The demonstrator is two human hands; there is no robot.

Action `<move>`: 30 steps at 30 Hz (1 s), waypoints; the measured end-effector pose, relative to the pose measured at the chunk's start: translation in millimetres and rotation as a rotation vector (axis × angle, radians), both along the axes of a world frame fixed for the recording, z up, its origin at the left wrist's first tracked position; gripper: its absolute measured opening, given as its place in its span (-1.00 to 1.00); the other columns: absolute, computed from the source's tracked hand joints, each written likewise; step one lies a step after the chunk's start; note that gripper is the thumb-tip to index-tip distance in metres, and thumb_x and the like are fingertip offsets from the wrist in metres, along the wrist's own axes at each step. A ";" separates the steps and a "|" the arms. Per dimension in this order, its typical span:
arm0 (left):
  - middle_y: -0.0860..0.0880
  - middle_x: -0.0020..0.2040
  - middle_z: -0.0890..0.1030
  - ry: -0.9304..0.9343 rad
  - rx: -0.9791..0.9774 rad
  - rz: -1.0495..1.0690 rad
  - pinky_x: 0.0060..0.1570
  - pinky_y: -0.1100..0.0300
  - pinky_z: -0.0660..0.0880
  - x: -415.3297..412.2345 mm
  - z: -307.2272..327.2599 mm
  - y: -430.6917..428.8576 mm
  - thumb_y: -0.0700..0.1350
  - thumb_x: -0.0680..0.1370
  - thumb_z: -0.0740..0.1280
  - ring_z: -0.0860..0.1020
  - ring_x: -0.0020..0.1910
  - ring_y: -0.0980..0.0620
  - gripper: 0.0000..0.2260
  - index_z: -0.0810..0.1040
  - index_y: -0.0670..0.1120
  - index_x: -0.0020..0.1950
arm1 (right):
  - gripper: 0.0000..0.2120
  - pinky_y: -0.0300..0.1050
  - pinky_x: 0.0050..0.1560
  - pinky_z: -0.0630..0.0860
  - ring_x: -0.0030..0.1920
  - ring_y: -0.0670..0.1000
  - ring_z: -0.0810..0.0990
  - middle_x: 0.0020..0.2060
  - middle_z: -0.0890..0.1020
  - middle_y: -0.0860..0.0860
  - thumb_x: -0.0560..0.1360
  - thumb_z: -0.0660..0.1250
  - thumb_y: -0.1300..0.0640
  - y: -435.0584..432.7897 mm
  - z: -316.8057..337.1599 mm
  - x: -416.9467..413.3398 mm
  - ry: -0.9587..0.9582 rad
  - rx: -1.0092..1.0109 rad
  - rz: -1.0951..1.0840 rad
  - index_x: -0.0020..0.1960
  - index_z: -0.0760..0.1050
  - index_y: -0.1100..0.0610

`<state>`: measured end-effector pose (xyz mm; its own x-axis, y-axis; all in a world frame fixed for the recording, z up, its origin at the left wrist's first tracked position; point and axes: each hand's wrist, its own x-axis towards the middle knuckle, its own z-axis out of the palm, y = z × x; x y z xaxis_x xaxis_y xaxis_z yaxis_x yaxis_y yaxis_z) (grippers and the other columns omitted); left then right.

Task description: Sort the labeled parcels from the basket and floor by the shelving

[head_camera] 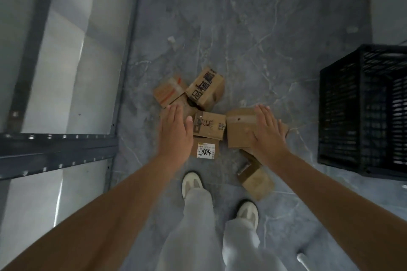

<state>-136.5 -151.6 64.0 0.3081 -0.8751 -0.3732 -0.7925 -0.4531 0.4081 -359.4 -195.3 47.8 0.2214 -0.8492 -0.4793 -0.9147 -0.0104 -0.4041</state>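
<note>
Parcels (209, 125) lie heaped between shelving (55, 149) and basket (343, 105) (black, slatted).

Labeled parcel (206, 150): brown carton, white label facing up, lying on the floor.
Printed parcel (204, 89): black characters, tilted, resting on neighbouring cartons.
Plain parcel (239, 132): brown, taped, beside the cluster.
Basket (352, 112): black slatted crate, upright, well apart.

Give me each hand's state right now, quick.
Left hand: open, fingers straight, holding nothing.
Right hand: open, flat over a plain cardboard parcel; contact unclear.
</note>
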 end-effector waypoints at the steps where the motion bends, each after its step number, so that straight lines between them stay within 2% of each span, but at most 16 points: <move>1: -0.15 0.57 0.18 0.049 0.025 0.044 0.49 0.10 0.05 4.5 -27.4 -2.4 -0.06 0.70 0.02 0.11 0.56 -0.08 -0.56 0.18 -0.19 0.56 | -0.40 0.08 0.55 -0.09 0.59 0.02 -0.09 0.60 0.00 0.04 0.66 0.07 0.06 -2.6 -29.0 10.7 -0.025 0.058 -0.018 0.61 -0.08 0.15; 3: -0.19 0.47 0.32 0.154 0.059 0.125 0.35 0.17 0.24 10.2 -78.3 -3.1 -0.11 0.70 0.04 0.30 0.45 -0.15 -0.63 0.30 -0.19 0.48 | -0.44 0.00 0.48 0.14 0.54 0.13 0.14 0.56 0.14 0.15 0.67 0.07 0.09 -3.7 -80.0 28.6 -0.087 0.194 -0.092 0.59 -0.02 0.22; 5: -0.17 0.43 0.38 0.220 0.098 0.192 0.37 0.06 0.32 13.3 -121.4 -3.1 -0.11 0.70 0.03 0.38 0.39 -0.13 -0.64 0.32 -0.14 0.48 | -0.55 -0.10 0.14 0.32 0.25 0.16 0.43 0.38 0.40 0.24 0.67 0.08 0.12 -2.4 -126.8 41.7 -0.110 0.227 -0.143 0.51 0.18 0.24; 6: -0.16 0.42 0.40 0.246 0.127 0.220 0.38 0.02 0.34 13.1 -139.5 -3.1 -0.10 0.71 0.03 0.39 0.38 -0.13 -0.64 0.31 -0.12 0.49 | -0.61 -0.14 -0.01 0.31 0.11 0.11 0.46 0.29 0.47 0.24 0.66 0.08 0.12 -0.9 -146.4 46.4 -0.111 0.242 -0.149 0.45 0.26 0.23; 7: -0.15 0.41 0.42 0.270 0.152 0.242 0.37 0.08 0.33 11.6 -155.8 -3.1 -0.09 0.71 0.02 0.41 0.38 -0.12 -0.64 0.32 -0.12 0.49 | -0.61 -0.17 -0.02 0.33 0.07 0.07 0.48 0.25 0.49 0.22 0.65 0.09 0.11 1.0 -164.0 50.3 -0.121 0.271 -0.156 0.44 0.26 0.21; 9: -0.08 0.28 0.52 0.306 0.192 0.264 0.16 0.32 0.34 5.4 -179.6 -1.0 -0.08 0.71 0.04 0.50 0.27 -0.07 -0.67 0.39 -0.12 0.42 | -0.53 -0.01 0.12 0.48 0.16 0.12 0.54 0.27 0.50 0.14 0.64 0.11 0.10 7.9 -188.3 54.6 -0.190 0.390 -0.211 0.52 0.14 0.11; 10: -0.03 0.15 0.57 0.322 0.202 0.254 -0.04 0.39 0.37 2.0 -187.0 0.8 -0.09 0.71 0.05 0.56 0.12 -0.02 -0.72 0.45 -0.10 0.31 | -0.53 0.06 0.13 0.53 0.16 0.12 0.56 0.25 0.54 0.08 0.64 0.13 0.09 11.6 -196.1 55.7 -0.237 0.424 -0.246 0.53 0.13 0.05; 12: 0.00 -0.02 0.61 0.365 0.184 0.225 -0.31 0.35 0.41 -4.9 -191.4 4.7 -0.08 0.70 0.07 0.58 -0.13 0.05 -0.79 0.48 -0.08 0.13 | -0.58 -0.09 -0.05 0.54 0.02 -0.05 0.61 0.12 0.60 -0.06 0.62 0.20 0.08 18.7 -201.7 55.7 -0.322 0.421 -0.351 0.46 0.26 -0.07; 14: -0.02 -0.09 0.61 0.408 0.152 0.225 -0.31 0.23 0.46 -7.9 -182.6 7.1 -0.08 0.69 0.08 0.58 -0.19 0.04 -0.79 0.49 -0.07 0.09 | -0.57 -0.30 -0.23 0.42 -0.14 -0.27 0.54 0.01 0.61 -0.18 0.58 0.25 0.11 20.1 -194.0 53.5 -0.386 0.365 -0.431 0.41 0.32 -0.16; 15: -0.04 -0.11 0.61 0.423 0.137 0.224 -0.30 0.18 0.47 -7.6 -173.5 8.3 -0.09 0.69 0.08 0.58 -0.21 0.02 -0.79 0.50 -0.07 0.08 | -0.55 -0.32 -0.25 0.41 -0.17 -0.28 0.54 -0.02 0.61 -0.23 0.57 0.25 0.15 19.2 -185.5 53.4 -0.406 0.344 -0.453 0.40 0.32 -0.17; 18: -0.07 -0.14 0.60 0.445 0.088 0.200 -0.23 0.08 0.47 -2.1 -131.1 10.0 -0.12 0.68 0.10 0.57 -0.21 -0.02 -0.80 0.50 -0.10 0.01 | -0.51 -0.26 -0.15 0.49 -0.06 -0.20 0.60 0.04 0.62 -0.21 0.56 0.22 0.20 12.1 -142.7 54.3 -0.486 0.329 -0.478 0.43 0.33 -0.15; 21: 0.02 -0.31 0.50 0.438 0.016 0.187 -0.45 0.37 0.31 7.7 -66.3 7.1 -0.22 0.67 0.11 0.42 -0.45 0.21 -0.78 0.50 -0.05 -0.06 | -0.58 -0.34 -0.04 0.48 -0.03 -0.27 0.57 0.01 0.60 -0.26 0.60 0.15 0.18 -5.6 -72.4 59.6 -0.546 0.299 -0.474 0.40 0.40 -0.14; 23: 0.04 -0.27 0.54 0.468 -0.040 0.207 -0.49 0.45 0.30 16.2 -11.6 1.4 -0.31 0.64 0.11 0.42 -0.48 0.30 -0.74 0.57 -0.10 0.09 | -0.64 -0.39 -0.07 0.44 0.00 -0.28 0.56 -0.02 0.57 -0.30 0.64 0.11 0.11 -18.2 -13.0 65.1 -0.576 0.305 -0.450 0.36 0.44 -0.13; 25: -0.05 -0.10 0.64 0.448 -0.106 0.197 -0.37 0.41 0.39 23.8 49.5 -6.2 -0.35 0.62 0.12 0.51 -0.32 0.28 -0.70 0.58 -0.13 0.18 | -0.68 -0.19 0.14 0.49 0.14 -0.14 0.55 0.10 0.60 -0.19 0.66 0.09 0.06 -30.1 52.7 69.2 -0.624 0.317 -0.416 0.32 0.48 -0.13; 27: -0.12 0.04 0.66 0.417 -0.157 0.187 -0.18 0.23 0.52 30.3 116.3 -13.6 -0.36 0.61 0.12 0.60 -0.11 0.04 -0.68 0.59 -0.15 0.21 | -0.72 0.00 0.27 0.49 0.15 -0.08 0.57 0.13 0.61 -0.11 0.67 0.08 0.07 -40.8 125.3 72.7 -0.660 0.286 -0.377 0.23 0.51 -0.14; 30: -0.06 0.10 0.65 0.366 -0.248 0.213 -0.10 0.36 0.50 36.2 226.0 -12.0 -0.32 0.62 0.13 0.59 -0.04 0.04 -0.65 0.56 -0.10 0.31 | -0.74 0.08 0.30 0.48 0.15 0.01 0.60 0.09 0.62 -0.04 0.68 0.08 0.10 -47.9 244.8 76.9 -0.746 0.250 -0.348 0.11 0.49 -0.18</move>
<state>-100.3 -163.7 290.0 0.3778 -0.8830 -0.2785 -0.4770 -0.4434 0.7589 -282.5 -243.2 292.5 0.2992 -0.8163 -0.4940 -0.3436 0.3909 -0.8539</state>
